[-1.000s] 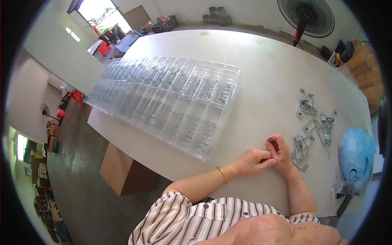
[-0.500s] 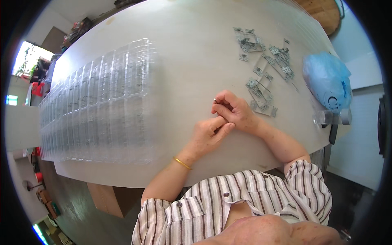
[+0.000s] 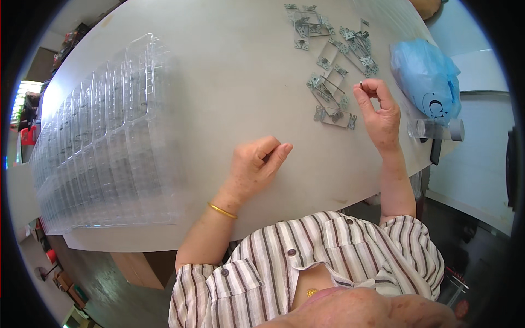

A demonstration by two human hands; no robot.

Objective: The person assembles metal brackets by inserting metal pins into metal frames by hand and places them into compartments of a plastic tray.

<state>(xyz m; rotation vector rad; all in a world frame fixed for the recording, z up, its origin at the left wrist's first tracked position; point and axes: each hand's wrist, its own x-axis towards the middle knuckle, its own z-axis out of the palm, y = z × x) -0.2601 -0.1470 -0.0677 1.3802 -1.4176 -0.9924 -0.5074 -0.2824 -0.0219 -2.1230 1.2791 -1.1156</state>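
My right hand (image 3: 381,117) is raised over the right side of the table, thumb and forefinger pinched. A tiny dark piece (image 3: 361,85) shows at their tips, too small to name. To its left lie loose grey metal parts (image 3: 327,90), which look like small brackets joined to flat plates. My left hand (image 3: 254,167), with a gold bangle at the wrist, is held over the table's near middle. Its fingers are curled in and the thumb lies along the forefinger. Whatever it may hold is hidden.
Clear plastic trays (image 3: 109,128) with many narrow compartments stand at the left, apparently stacked. On the right sit a blue plastic bag (image 3: 426,79) and a clear cylindrical container (image 3: 432,129) near the edge of the pale table (image 3: 235,71). A cardboard box (image 3: 139,268) is below.
My hands were together in the middle and have parted. The right one has swung right and away from me, fingertips still pinched; the left has drawn back left. The whole view has also shifted.
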